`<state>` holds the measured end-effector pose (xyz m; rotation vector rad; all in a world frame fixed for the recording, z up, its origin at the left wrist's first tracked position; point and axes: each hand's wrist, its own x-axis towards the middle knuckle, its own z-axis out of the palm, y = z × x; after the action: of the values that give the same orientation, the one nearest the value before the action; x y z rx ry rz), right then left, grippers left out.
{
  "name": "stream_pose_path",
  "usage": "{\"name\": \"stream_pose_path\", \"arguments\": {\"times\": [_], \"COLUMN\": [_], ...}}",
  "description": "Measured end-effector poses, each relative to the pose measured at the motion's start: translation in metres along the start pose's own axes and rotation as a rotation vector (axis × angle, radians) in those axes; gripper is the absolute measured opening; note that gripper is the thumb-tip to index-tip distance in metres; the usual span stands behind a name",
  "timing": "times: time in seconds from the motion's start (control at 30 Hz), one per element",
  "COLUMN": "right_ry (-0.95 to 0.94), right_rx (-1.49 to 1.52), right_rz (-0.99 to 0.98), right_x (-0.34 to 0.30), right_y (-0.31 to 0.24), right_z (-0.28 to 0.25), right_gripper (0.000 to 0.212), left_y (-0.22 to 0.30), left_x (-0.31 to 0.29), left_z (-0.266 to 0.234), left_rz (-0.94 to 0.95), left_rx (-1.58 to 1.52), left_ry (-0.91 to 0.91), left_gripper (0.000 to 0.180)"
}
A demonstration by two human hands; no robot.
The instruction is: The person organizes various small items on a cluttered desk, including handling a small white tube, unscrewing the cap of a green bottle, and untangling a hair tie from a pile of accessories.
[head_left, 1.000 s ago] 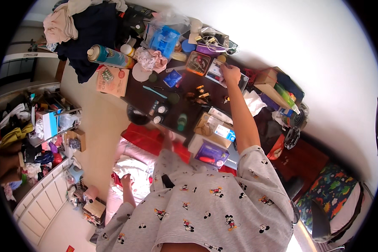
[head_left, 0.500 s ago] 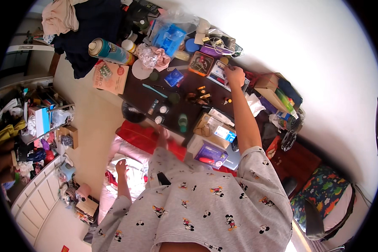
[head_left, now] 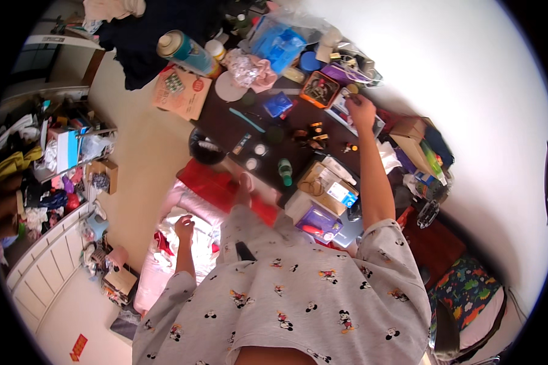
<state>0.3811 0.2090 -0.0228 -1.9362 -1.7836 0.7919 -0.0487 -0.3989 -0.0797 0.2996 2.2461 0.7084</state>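
Note:
My right hand (head_left: 361, 112) reaches over a shallow white box (head_left: 341, 115) at the far right of the dark table (head_left: 216, 112). Its fingers are bent down and closed; what they hold, if anything, is too small to make out. Beside that box stands an orange square tin (head_left: 320, 89) with small items inside. Nearer to me are several small gold-and-black tubes (head_left: 313, 137) and a little orange-capped bottle (head_left: 350, 147). My left hand (head_left: 184, 226) hangs above the pink bedding (head_left: 149, 286), its fingers loosely apart and nothing visible in them.
A green bottle (head_left: 285, 171), a cardboard box (head_left: 323, 185) and a purple packet (head_left: 318, 222) are at the table's near side. A spray can (head_left: 186, 52) lies by a pink book (head_left: 179, 94). A black bin (head_left: 206, 147) stands beside the table. Crowded shelves (head_left: 61, 158) line the left.
The whole view has shifted, so the table sits farther right in the picture. My right hand stays over the white box, slightly closer to the orange tin. My left hand is a little higher.

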Motion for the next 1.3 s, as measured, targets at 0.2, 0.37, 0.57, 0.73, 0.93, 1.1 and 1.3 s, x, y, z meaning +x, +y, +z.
{"name": "stream_pose_path", "arguments": {"times": [0.2,0.37,0.57,0.73,0.93,1.1,1.3], "right_ry": [-0.072,-0.278,-0.361,-0.443,-0.423,-0.359,-0.331], "right_rx": [0.287,0.365,-0.136,-0.641,-0.642,-0.475,-0.104], "right_rz": [0.0,-0.089,-0.354,-0.501,-0.481,-0.333,-0.222], "right_x": [-0.056,-0.094,-0.098,-0.083,-0.076,-0.102,-0.129], "right_y": [-0.066,-0.08,-0.168,-0.194,-0.18,-0.225,-0.23], "right_z": [-0.016,0.016,0.096,0.16,0.186,0.135,0.091], "right_gripper": [0.029,0.026,0.037,0.041,0.045,0.051,0.062], "left_y": [0.064,0.087,0.132,0.173,0.19,0.225,0.339], "left_x": [0.01,0.055,0.09,0.076,0.07,0.077,0.061], "left_z": [0.012,0.015,0.027,0.039,0.022,0.024,0.045], "left_rz": [0.218,0.309,0.388,0.534,0.485,0.536,0.579], "left_rx": [0.486,0.821,0.571,0.25,0.154,0.005,-0.307], "left_ry": [0.213,0.322,0.153,0.089,0.055,-0.054,-0.445], "left_gripper": [0.022,0.048,0.048,0.032,0.026,0.025,0.033]}}
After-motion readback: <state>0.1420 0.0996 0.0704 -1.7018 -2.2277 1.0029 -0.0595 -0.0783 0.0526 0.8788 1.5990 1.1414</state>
